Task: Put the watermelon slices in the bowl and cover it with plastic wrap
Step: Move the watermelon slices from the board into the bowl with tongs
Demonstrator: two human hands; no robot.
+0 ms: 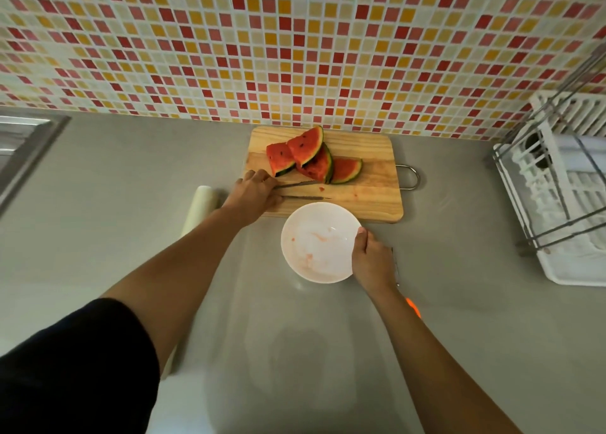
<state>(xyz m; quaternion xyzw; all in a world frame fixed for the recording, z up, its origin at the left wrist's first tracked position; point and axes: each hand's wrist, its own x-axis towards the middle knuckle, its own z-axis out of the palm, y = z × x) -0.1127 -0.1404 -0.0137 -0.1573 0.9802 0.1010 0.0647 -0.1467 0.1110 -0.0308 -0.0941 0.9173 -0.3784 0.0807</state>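
A steel sink [23, 151] sits at the bench's [131, 236] far left edge. Taking the white bowl [314, 243] as the dial's centre, a roll of plastic wrap [201, 210] lies on the bench at about 10 o'clock, partly under the left forearm. The left hand [255, 194] rests flat on the left end of the wooden cutting board [360, 200], fingers extended and gripping nothing, its fingertips just beside the nearest rind. Four watermelon slices [308, 158] lean together on the board at 12 o'clock. The bowl, smeared with pink juice, stands just in front of the board with no slices in it. The right hand [373, 259] grips its rim at 3 o'clock, thumb over the edge. An orange-handled tool [413, 306] lies at 4 o'clock, mostly hidden by the right forearm. A white dish rack [564, 197] stands at 2 o'clock.
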